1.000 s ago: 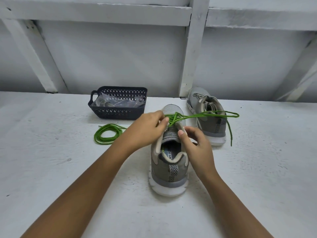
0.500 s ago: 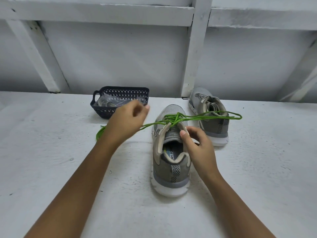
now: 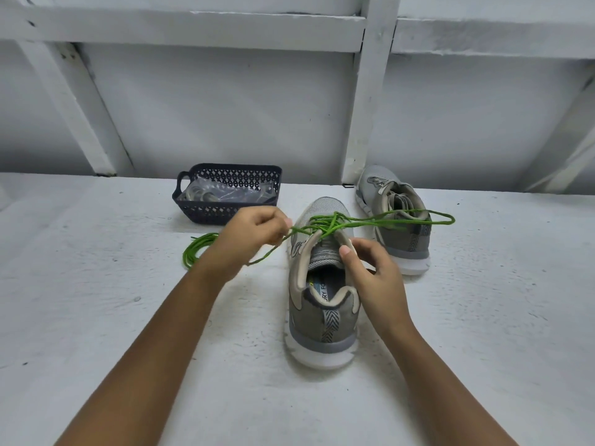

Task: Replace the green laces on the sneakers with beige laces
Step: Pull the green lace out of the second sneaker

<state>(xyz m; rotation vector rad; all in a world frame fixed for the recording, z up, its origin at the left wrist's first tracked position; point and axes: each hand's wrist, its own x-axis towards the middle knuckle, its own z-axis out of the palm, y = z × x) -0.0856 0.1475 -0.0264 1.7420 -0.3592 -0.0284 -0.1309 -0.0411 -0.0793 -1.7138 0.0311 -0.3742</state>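
We see two slender bare forearms [image 3: 167, 342], a bare left grip [image 3: 254, 235] and a bare right grip [image 3: 375, 275] with a short-trimmed thumbnail [image 3: 344, 251].

"ORY FO" on near sneaker [image 3: 323, 320] insole [image 3: 325, 291]

White painted wall [image 3: 225, 107] behind, framed in white timber: horizontal rail [image 3: 193, 30] on top, upright post [image 3: 370, 107], diagonal braces [image 3: 74, 107] at either side. Rough white work surface [image 3: 96, 317], scuffed, speckled. Flat even light.
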